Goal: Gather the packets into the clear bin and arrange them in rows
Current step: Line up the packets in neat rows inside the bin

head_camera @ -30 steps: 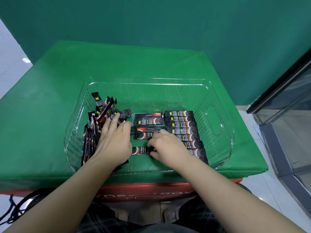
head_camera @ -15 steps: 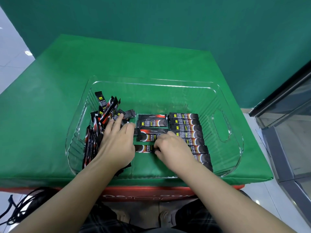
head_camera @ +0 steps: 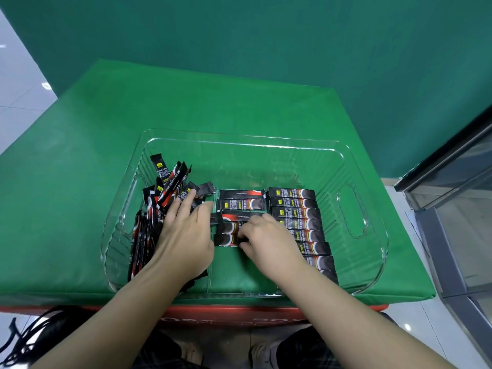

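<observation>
A clear plastic bin (head_camera: 370,251) stands on the green table. Along its right side lies a neat row of black-and-red packets (head_camera: 295,211), stacked front to back. A shorter middle row of packets (head_camera: 241,201) lies beside it. A loose heap of packets (head_camera: 165,193) leans against the bin's left wall. My left hand (head_camera: 183,235) rests flat on that heap with straight fingers. My right hand (head_camera: 269,238) has its fingers curled onto the nearest packet of the middle row (head_camera: 225,239), pinching its right end.
The green padded table (head_camera: 106,145) ends near me above a red box front (head_camera: 239,315). Black cables (head_camera: 24,339) lie on the floor at lower left. A glass cabinet (head_camera: 458,203) stands to the right.
The view has shifted a little. My left hand's fingers have slid slightly further onto the heap. My right hand stays on the nearest middle-row packet.
</observation>
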The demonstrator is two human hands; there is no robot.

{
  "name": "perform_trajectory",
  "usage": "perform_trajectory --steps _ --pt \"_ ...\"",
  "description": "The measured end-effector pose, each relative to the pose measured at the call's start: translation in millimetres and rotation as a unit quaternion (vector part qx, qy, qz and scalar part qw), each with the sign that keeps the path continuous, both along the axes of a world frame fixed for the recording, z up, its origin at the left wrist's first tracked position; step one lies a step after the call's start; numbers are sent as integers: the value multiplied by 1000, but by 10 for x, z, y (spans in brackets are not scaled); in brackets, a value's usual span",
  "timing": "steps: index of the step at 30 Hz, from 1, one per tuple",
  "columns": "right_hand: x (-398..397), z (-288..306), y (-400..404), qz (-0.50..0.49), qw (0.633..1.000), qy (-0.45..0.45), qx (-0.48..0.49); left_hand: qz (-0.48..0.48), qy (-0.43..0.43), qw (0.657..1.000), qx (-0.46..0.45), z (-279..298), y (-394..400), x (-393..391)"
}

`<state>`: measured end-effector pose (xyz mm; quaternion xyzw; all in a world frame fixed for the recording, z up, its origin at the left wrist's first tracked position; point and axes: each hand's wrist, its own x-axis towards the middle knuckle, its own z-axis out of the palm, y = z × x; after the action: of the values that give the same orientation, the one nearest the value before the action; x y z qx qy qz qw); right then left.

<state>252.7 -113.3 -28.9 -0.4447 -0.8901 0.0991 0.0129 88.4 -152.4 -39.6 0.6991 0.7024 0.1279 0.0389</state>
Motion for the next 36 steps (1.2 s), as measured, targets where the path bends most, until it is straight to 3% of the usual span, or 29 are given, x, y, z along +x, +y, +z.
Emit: perform_trajectory --steps 8,12,24,31,36 --pt "-426 152 237 -74 976 158 -134 -11 7 1000 8 -51 -2 -41" --pt "-532 125 254 -113 952 186 -214 -10 -2 1000 3 -8 -10 -26" --pt "173 433 329 -167 957 95 -219 -1 -17 1000 6 33 -14 -4" --pt "213 378 128 -150 956 47 -248 10 -20 1000 1 66 -7 16" --pt "134 319 13 -115 987 -3 -115 10 -20 1000 4 67 -7 18"
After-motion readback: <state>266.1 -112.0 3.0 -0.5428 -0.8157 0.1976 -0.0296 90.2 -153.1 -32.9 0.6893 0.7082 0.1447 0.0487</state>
